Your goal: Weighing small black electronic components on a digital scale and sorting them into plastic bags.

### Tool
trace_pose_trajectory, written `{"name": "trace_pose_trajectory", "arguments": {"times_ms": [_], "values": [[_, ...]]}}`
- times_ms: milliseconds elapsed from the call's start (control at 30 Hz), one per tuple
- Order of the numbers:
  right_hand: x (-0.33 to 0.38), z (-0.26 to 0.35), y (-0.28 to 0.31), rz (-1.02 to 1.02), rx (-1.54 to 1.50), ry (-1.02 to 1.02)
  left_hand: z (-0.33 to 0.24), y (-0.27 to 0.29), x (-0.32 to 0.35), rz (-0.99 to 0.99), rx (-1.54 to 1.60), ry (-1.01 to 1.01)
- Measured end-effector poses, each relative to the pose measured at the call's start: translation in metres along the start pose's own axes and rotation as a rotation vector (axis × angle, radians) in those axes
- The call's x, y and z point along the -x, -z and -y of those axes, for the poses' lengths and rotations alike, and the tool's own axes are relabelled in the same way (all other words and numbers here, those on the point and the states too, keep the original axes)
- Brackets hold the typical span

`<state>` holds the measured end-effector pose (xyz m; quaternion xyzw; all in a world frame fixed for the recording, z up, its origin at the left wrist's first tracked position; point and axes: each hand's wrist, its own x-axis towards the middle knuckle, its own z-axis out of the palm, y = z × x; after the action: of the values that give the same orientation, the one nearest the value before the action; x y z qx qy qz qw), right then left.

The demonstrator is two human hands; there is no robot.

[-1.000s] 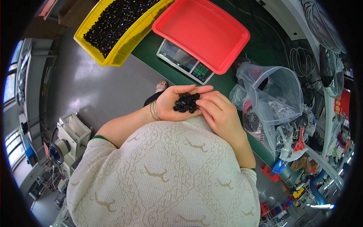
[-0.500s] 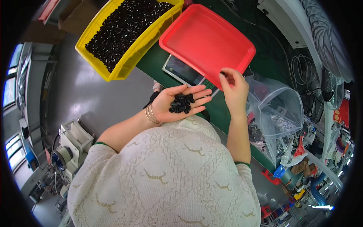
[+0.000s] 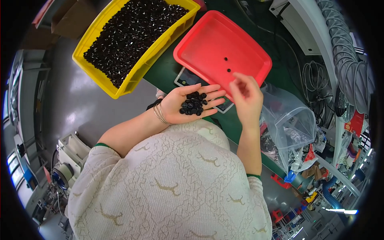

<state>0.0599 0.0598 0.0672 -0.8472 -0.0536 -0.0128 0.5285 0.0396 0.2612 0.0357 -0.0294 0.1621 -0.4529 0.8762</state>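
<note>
My left hand (image 3: pixel 176 107) lies palm up with its fingers spread, bearing a pile of small black round parts (image 3: pixel 193 104). Over the near right edge of the red tray (image 3: pixel 208 44) is my right hand (image 3: pixel 247 96). Its thumb and forefinger look slightly apart, a little blurred, and nothing shows between them. Two black round parts (image 3: pixel 227 65) rest apart from each other on the tray floor, just beyond those fingertips. Part of a scale (image 3: pixel 186 77) shows under the tray, mostly hidden by it and by my left hand.
A yellow bin (image 3: pixel 132 78) heaped with small black parts (image 3: pixel 136 36) stands at the far left. Right of my right hand, a clear plastic bag (image 3: pixel 288 120) sits on the green tabletop (image 3: pixel 162 66). Beyond it are coiled cables (image 3: pixel 314 76) and a grey ribbed hose (image 3: pixel 346 52).
Two black parts now lie in the tray, which looked bare before. My right hand's pinch has loosened, and the black piece at its fingertips is gone. My left hand still bears its pile.
</note>
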Motion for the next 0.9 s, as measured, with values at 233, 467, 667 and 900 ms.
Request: {"name": "trace_pose_trajectory", "arguments": {"times_ms": [233,467,667,900], "values": [[0.036,0.03,0.003,0.344,0.361,0.241,0.019,0.016,-0.017,-0.079,0.029,0.062],[0.042,0.02,0.012,0.37,0.375,0.208,0.03,0.015,-0.02,-0.115,0.065,0.068],[0.044,0.023,0.012,0.328,0.486,0.165,0.025,0.017,-0.024,0.011,0.034,0.107],[0.041,0.022,0.006,0.305,0.45,0.178,0.017,0.016,-0.024,0.069,0.007,0.101]]}}
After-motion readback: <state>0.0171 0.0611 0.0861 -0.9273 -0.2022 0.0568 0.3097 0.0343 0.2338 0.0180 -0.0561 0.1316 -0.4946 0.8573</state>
